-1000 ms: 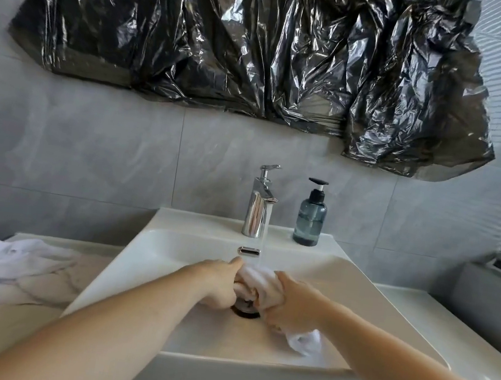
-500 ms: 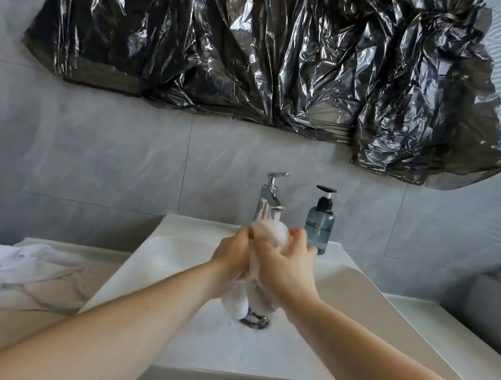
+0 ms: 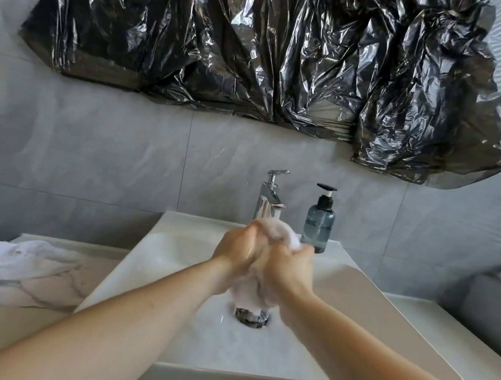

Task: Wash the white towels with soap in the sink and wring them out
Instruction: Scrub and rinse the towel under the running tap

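Note:
A wet white towel [image 3: 278, 233] is bunched between my two hands above the white sink [image 3: 171, 252]. My left hand [image 3: 236, 248] and my right hand [image 3: 288, 268] press together around it, right under the chrome faucet [image 3: 269, 197]. Part of the towel hangs below my hands [image 3: 248, 294] toward the drain [image 3: 251, 316]. Foamy water covers the sink floor. A blue-grey soap pump bottle [image 3: 319, 219] stands on the sink's back ledge, right of the faucet. Another white towel [image 3: 15, 261] lies crumpled on the counter at the left.
A marbled counter [image 3: 47, 294] runs to the left of the sink and a plain one [image 3: 459, 338] to the right. Black plastic sheeting [image 3: 262, 41] hangs on the grey tiled wall above. A window blind shows at the far right edge.
My hands lifted the towel from low over the drain up to just under the faucet spout and now squeeze it upright between them.

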A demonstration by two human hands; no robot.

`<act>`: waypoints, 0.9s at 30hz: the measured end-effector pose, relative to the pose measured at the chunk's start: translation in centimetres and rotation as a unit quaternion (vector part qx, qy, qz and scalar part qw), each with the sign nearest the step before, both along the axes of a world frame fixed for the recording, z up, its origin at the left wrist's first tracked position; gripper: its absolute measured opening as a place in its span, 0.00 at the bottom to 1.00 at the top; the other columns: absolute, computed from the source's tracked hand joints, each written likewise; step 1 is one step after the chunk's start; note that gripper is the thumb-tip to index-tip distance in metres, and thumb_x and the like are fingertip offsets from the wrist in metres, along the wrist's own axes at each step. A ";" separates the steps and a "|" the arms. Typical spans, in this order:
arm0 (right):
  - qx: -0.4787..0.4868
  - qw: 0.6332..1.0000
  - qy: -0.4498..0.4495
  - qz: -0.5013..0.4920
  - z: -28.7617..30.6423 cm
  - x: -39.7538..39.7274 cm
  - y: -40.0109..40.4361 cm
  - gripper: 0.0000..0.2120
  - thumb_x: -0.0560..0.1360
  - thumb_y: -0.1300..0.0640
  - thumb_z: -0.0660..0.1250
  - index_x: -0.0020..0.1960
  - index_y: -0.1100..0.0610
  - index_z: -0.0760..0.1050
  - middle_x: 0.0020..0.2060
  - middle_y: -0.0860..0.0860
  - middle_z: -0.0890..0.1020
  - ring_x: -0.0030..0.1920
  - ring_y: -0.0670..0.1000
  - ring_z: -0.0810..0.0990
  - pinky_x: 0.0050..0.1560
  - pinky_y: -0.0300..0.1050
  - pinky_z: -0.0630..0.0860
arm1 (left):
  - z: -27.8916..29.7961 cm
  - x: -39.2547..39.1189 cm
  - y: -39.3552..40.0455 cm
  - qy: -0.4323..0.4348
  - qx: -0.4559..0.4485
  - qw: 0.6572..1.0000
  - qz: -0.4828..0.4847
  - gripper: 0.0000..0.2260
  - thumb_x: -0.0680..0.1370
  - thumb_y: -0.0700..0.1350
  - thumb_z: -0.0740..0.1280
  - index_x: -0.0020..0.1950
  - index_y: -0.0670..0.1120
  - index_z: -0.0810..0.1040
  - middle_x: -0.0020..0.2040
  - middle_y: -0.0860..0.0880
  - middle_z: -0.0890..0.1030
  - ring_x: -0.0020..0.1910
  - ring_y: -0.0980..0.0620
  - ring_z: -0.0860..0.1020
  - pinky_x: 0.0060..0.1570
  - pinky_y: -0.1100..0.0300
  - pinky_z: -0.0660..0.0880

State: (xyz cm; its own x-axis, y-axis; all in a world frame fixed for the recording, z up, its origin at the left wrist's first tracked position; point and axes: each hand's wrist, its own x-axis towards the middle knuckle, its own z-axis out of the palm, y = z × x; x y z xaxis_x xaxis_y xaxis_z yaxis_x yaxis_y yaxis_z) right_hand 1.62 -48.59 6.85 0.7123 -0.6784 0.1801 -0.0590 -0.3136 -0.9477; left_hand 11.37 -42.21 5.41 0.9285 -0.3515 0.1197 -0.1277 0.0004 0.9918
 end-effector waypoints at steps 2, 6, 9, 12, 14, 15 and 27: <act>0.006 0.998 0.012 0.055 -1.0 -0.7 0.9 0.13 0.77 0.54 0.57 0.61 0.53 0.65 0.58 0.55 0.75 0.56 0.59 0.79 0.50 0.55 0.80 | -0.5 0.5 0.4 0.027 -0.020 0.998 0.045 0.17 0.71 0.59 0.66 0.45 0.48 0.88 0.46 0.50 0.88 0.48 0.46 0.85 0.55 0.45 0.82; -0.031 0.999 0.020 -0.008 0.4 0.6 -1.8 0.10 0.81 0.54 0.58 0.60 0.56 0.65 0.58 0.59 0.77 0.58 0.61 0.78 0.60 0.58 0.76 | -0.5 -0.2 -0.7 0.003 -0.020 1.000 -0.013 0.19 0.77 0.59 0.61 0.49 0.49 0.86 0.46 0.48 0.87 0.40 0.47 0.82 0.33 0.58 0.76; 0.011 1.000 0.026 0.001 -0.1 0.6 -1.3 0.12 0.78 0.52 0.57 0.58 0.56 0.70 0.53 0.57 0.81 0.53 0.59 0.82 0.55 0.56 0.80 | -0.4 -0.1 -0.9 0.001 -0.033 0.999 -0.027 0.18 0.69 0.60 0.67 0.47 0.49 0.87 0.47 0.50 0.88 0.48 0.48 0.85 0.50 0.54 0.81; 0.011 0.997 0.030 0.066 -1.1 -0.4 0.7 0.11 0.79 0.55 0.57 0.61 0.55 0.66 0.55 0.56 0.78 0.57 0.59 0.80 0.58 0.56 0.79 | -0.5 0.8 -0.2 0.047 -0.054 0.997 0.031 0.13 0.67 0.53 0.69 0.41 0.45 0.86 0.44 0.47 0.87 0.43 0.45 0.84 0.51 0.51 0.80; -0.022 0.998 0.022 0.046 -0.4 0.1 -0.1 0.13 0.80 0.56 0.56 0.64 0.58 0.65 0.56 0.56 0.76 0.58 0.59 0.77 0.60 0.57 0.76 | -0.4 1.1 -0.5 0.059 -0.086 0.994 -0.028 0.14 0.69 0.48 0.65 0.46 0.41 0.85 0.49 0.42 0.86 0.47 0.43 0.84 0.52 0.49 0.79; -0.028 0.999 0.019 0.023 0.2 0.5 -0.7 0.14 0.81 0.56 0.55 0.65 0.58 0.65 0.57 0.57 0.76 0.58 0.59 0.76 0.59 0.55 0.75 | -0.4 1.1 -1.0 0.042 -0.096 0.992 -0.068 0.16 0.73 0.49 0.62 0.50 0.41 0.84 0.53 0.40 0.85 0.51 0.41 0.84 0.56 0.48 0.78; -0.064 0.998 0.006 0.003 -0.1 1.1 -2.1 0.07 0.83 0.54 0.54 0.59 0.56 0.63 0.58 0.56 0.78 0.55 0.57 0.76 0.54 0.49 0.70 | 0.0 0.4 -0.8 0.038 -0.060 0.997 -0.040 0.23 0.81 0.60 0.57 0.54 0.44 0.83 0.53 0.46 0.86 0.51 0.49 0.84 0.47 0.54 0.81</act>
State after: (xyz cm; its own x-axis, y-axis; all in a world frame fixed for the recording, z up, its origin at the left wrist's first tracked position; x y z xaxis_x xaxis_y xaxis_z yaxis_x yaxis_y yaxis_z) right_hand 2.73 -50.71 6.74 0.7184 -0.6463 0.2574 -0.0673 -0.4328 -0.8990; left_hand 11.74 -43.00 5.42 0.9057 -0.4128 0.0962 -0.0472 0.1273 0.9907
